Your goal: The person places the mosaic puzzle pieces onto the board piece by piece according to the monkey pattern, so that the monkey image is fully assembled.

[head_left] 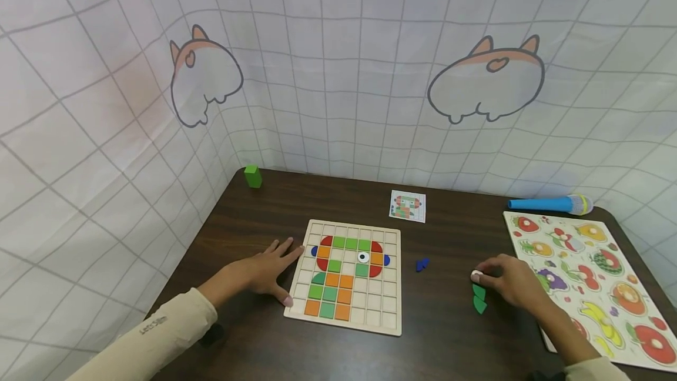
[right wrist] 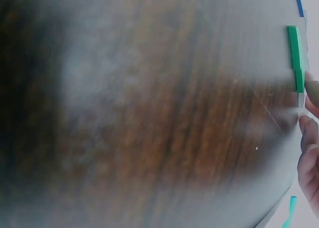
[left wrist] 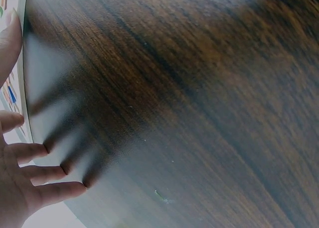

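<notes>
My left hand [head_left: 271,272] lies with spread, straight fingers at the left edge of a square wooden grid board [head_left: 372,310], thumb on its lower left corner. In the left wrist view, its fingertips [left wrist: 75,186] meet the dark table. On the board, orange, green and red pieces and an eye disc [head_left: 362,257] form a figure. To the right, my right hand [head_left: 510,281] pinches a small white piece [head_left: 475,274] between thumb and index finger, low over the table. Two green leaf-shaped pieces [head_left: 479,305] lie just below those fingertips. Small blue pieces [head_left: 422,264] sit between board and hand.
A pattern card [head_left: 408,206] lies behind the board. A fruit puzzle board [head_left: 576,269] covers the table's right side, partly beneath the right forearm, with a blue toy microphone [head_left: 550,204] behind it. One green block [head_left: 253,176] stands at the back left corner. A grid-patterned curtain [head_left: 338,75] encloses the table.
</notes>
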`<state>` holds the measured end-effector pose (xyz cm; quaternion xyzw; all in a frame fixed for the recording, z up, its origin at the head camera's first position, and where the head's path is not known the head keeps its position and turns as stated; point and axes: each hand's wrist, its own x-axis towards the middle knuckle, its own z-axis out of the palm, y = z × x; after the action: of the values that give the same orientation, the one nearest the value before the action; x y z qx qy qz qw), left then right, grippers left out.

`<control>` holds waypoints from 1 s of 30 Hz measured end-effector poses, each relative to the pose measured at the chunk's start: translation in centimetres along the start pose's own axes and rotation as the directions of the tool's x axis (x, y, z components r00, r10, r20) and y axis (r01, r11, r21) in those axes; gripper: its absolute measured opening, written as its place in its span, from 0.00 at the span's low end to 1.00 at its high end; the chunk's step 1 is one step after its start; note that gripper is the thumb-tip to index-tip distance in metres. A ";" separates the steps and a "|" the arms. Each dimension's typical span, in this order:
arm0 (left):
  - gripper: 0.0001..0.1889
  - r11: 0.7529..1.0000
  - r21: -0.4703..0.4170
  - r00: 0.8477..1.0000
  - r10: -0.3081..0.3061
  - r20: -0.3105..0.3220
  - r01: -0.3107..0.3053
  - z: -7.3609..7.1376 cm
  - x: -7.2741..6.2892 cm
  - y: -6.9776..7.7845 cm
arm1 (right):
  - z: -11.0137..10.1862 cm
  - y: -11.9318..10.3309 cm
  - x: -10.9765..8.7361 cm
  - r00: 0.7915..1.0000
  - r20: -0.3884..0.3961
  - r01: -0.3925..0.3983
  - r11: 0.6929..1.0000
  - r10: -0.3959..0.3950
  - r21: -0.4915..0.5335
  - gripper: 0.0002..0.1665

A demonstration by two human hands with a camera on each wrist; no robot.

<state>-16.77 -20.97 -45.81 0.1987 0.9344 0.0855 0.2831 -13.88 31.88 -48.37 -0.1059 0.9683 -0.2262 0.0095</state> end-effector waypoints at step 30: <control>0.64 1.000 0.006 1.000 -0.002 0.006 0.002 -0.3 -0.1 0.2 | 0.1 0.7 0.2 0.999 0.020 -0.039 0.999 0.038 0.007 0.21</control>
<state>-16.85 -20.82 -45.47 0.1987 0.9340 0.0820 0.2852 -14.23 32.38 -48.78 -0.0895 0.9692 -0.2284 0.0240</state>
